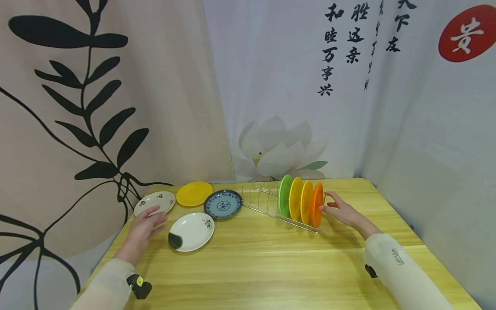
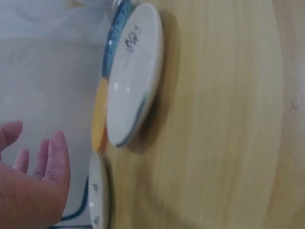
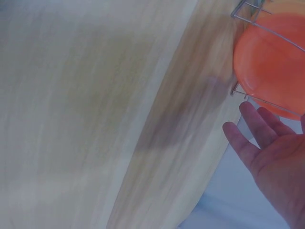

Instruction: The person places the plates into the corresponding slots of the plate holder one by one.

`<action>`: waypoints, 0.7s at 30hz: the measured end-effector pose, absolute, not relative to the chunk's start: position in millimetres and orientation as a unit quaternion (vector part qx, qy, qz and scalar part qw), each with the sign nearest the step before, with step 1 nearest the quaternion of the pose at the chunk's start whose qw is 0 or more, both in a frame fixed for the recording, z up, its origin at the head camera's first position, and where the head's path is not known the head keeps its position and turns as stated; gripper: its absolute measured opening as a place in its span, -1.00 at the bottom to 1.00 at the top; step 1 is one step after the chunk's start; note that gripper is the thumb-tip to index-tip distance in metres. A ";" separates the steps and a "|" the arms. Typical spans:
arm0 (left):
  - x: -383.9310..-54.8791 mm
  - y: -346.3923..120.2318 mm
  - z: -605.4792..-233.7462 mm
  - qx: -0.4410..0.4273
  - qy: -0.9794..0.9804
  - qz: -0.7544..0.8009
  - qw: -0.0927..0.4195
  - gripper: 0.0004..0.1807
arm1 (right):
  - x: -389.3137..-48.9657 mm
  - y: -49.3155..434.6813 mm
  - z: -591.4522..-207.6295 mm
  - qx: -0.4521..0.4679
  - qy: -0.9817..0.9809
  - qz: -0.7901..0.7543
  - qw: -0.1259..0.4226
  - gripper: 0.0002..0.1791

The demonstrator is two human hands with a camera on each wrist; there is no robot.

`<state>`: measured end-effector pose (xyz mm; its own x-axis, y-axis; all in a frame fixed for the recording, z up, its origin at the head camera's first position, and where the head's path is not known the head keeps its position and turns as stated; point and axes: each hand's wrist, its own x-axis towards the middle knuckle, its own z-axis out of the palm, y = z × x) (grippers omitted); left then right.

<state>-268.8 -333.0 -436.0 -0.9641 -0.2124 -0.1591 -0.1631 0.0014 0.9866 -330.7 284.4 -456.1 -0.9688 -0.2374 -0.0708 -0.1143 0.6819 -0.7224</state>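
Observation:
My left hand (image 1: pixel 141 230), its fingers loosely extended and holding nothing, overlaps the near edge of a white plate with small printed motifs (image 1: pixel 158 199) in the head view. Beside it lies a white plate with a dark patch (image 1: pixel 195 230); behind are a yellow plate (image 1: pixel 194 193) and a blue-patterned plate (image 1: pixel 223 203). My right hand (image 1: pixel 345 213) is at the right end of a wire dish rack (image 1: pixel 263 210), fingertips right by an orange plate (image 3: pixel 271 62). Its fingers are extended. Green (image 1: pixel 285 196), yellow (image 1: pixel 295 199) and amber (image 1: pixel 306 202) plates stand upright in the rack too.
All of it sits on a light wood table (image 1: pixel 248 267). A printed curtain (image 1: pixel 174 107) hangs behind the table's far edge, and pale fabric (image 1: pixel 445 150) hangs along the right side. The left part of the rack has bare wire slots.

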 end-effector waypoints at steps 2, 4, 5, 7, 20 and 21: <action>-269.1 -338.0 -441.2 0.135 -0.715 -0.686 0.011 -0.28 | -331.4 284.6 -457.1 -0.096 0.914 -0.386 0.079 -0.10; -269.1 -343.5 -446.7 0.135 -0.723 -0.678 0.006 -0.27 | -331.8 284.5 -457.7 -0.096 0.914 -0.386 0.079 -0.11; -269.1 -346.4 -449.6 0.135 -0.725 -0.676 0.005 -0.27 | -331.8 284.4 -457.7 -0.098 0.914 -0.386 0.078 -0.12; -268.4 -351.9 -455.3 0.137 -0.730 -0.670 0.002 -0.27 | -332.0 284.7 -458.0 -0.100 0.912 -0.390 0.076 -0.13; -269.0 -368.2 -477.9 0.144 -0.728 -0.669 -0.036 -0.24 | -330.3 283.9 -456.9 -0.094 0.911 -0.393 0.083 -0.13; -269.1 -367.8 -478.6 0.141 -0.727 -0.671 -0.043 -0.23 | -330.2 283.9 -456.8 -0.094 0.911 -0.392 0.084 -0.12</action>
